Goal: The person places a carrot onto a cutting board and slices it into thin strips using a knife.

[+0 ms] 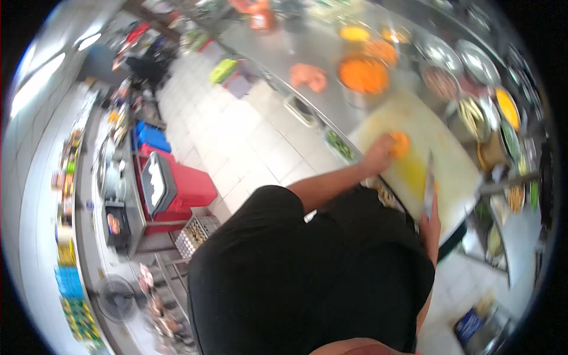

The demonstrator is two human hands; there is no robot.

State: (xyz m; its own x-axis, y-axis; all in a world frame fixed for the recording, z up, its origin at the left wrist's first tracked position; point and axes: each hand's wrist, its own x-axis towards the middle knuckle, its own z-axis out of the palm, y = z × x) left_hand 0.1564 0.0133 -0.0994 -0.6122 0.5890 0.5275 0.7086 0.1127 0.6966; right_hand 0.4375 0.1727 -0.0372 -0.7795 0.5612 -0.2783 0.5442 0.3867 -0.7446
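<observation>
A pale cutting board [378, 121] with a yellow stain lies on the metal counter in front of me. My left hand [378, 157] is closed on a rounded orange piece of food [400, 145] at the board's left side; blur hides its exact kind. In my right hand [430, 226], at the board's near edge, is a kitchen knife [429, 189]. Its blade points away from me over the board, apart from the orange piece. A small orange bit [436, 187] shows beside the blade.
Beyond the board stands a bowl of orange shreds [363, 74], with a crumpled orange-pink bag [307, 77] to its left. Several metal bowls of food, one with pinkish contents [441, 81], line the right side. A red bin [192, 188] is across the tiled floor.
</observation>
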